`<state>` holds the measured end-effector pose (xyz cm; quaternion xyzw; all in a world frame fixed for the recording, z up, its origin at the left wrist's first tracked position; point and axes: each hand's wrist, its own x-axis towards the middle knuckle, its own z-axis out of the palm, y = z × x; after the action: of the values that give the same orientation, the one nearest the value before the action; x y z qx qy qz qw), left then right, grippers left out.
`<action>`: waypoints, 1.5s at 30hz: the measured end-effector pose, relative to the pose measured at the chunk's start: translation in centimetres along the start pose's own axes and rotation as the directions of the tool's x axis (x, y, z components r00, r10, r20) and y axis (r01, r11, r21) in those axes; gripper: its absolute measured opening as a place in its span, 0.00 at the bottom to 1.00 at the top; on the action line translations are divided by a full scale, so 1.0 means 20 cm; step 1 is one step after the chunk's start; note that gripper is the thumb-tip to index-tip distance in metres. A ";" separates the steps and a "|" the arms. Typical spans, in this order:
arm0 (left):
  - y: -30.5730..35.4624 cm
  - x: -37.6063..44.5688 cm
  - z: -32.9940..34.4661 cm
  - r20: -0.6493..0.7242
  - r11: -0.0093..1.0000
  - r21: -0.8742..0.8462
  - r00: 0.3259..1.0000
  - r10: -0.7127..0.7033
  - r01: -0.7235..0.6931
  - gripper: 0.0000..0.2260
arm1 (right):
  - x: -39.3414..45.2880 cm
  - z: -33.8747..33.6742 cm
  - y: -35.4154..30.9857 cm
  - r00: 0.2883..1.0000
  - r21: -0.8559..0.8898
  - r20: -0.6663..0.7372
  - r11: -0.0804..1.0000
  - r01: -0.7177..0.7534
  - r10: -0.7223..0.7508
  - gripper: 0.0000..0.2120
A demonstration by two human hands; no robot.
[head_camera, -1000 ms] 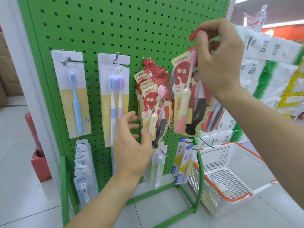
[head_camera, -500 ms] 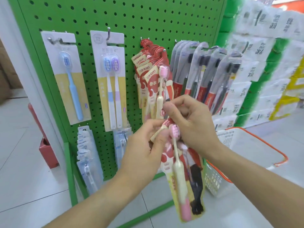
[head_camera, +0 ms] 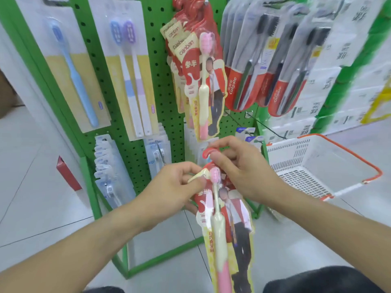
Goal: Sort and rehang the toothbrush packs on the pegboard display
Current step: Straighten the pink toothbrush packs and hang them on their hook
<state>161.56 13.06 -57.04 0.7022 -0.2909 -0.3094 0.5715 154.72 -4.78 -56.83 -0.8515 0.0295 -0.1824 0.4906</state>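
Observation:
Both hands hold a red and cream toothbrush pack [head_camera: 224, 227] with a pink-headed brush, low in front of the green pegboard [head_camera: 163, 85]. My left hand [head_camera: 171, 193] pinches the pack's cream top corner. My right hand [head_camera: 243, 172] grips its red hanger tab. The pack hangs down between my forearms. On the board above, a bunch of matching red packs [head_camera: 196, 77] hangs from one hook. A row of grey and red Colgate packs [head_camera: 268, 60] hangs to the right of it.
A blue single-brush card [head_camera: 69, 66] and a two-brush card [head_camera: 131, 75] hang at the left, with clear blister packs [head_camera: 108, 168] below. A white basket with orange handles [head_camera: 313, 166] sits on the floor at right, before stacked paper-roll packs [head_camera: 347, 66].
The held pack came off the upper board, down in front of me. My left hand joined my right on its top. The view has dropped and moved closer to the board.

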 end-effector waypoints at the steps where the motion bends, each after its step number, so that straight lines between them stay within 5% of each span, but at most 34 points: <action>1: -0.01 0.01 0.00 -0.012 1.000 0.015 1.000 -0.014 0.014 0.05 | 0.00 -0.01 0.00 0.999 -0.016 0.031 1.000 -0.019 0.020 0.04; 8: -0.08 0.06 0.06 -0.098 0.992 0.087 0.992 -0.079 0.088 0.06 | 0.00 -0.09 0.01 0.943 -0.028 0.307 0.992 -0.123 0.126 0.19; 13: -0.10 0.09 0.04 -0.105 0.991 0.107 0.992 -0.074 0.086 0.07 | 0.01 -0.07 0.06 0.948 0.120 0.285 0.976 -0.182 0.142 0.31; 19: -0.11 0.08 0.02 0.005 0.995 0.073 0.997 -0.071 0.070 0.06 | 0.01 -0.07 0.09 0.946 0.330 0.232 0.896 -0.297 0.228 0.28; 27: -0.08 0.07 -0.01 -0.013 0.999 0.009 0.999 -0.034 0.035 0.07 | 0.02 -0.08 0.07 0.930 0.215 0.267 0.925 -0.313 0.252 0.12; 30: -0.07 0.06 -0.01 0.074 0.994 0.055 0.992 -0.100 0.096 0.07 | 0.03 -0.07 0.08 0.936 0.247 0.232 0.914 -0.322 0.267 0.12; 36: -0.11 0.06 0.02 -0.016 0.990 0.117 0.997 -0.074 0.075 0.07 | 0.00 -0.05 0.09 0.900 0.164 0.345 0.927 -0.337 0.266 0.14; 40: -0.10 0.09 0.02 -0.123 0.989 -0.054 0.982 -0.144 0.139 0.14 | 0.02 -0.06 0.10 0.942 0.240 0.184 0.917 -0.320 0.280 0.14; 45: -0.09 0.09 0.04 -0.012 0.988 -0.028 0.988 -0.154 0.154 0.18 | 0.03 -0.04 0.11 0.920 0.451 0.117 0.805 -0.385 0.374 0.14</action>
<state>162.12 11.57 -59.19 0.7170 -0.2277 -0.3515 0.5572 155.22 -6.70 -58.19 -0.6873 0.1490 -0.0728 0.7072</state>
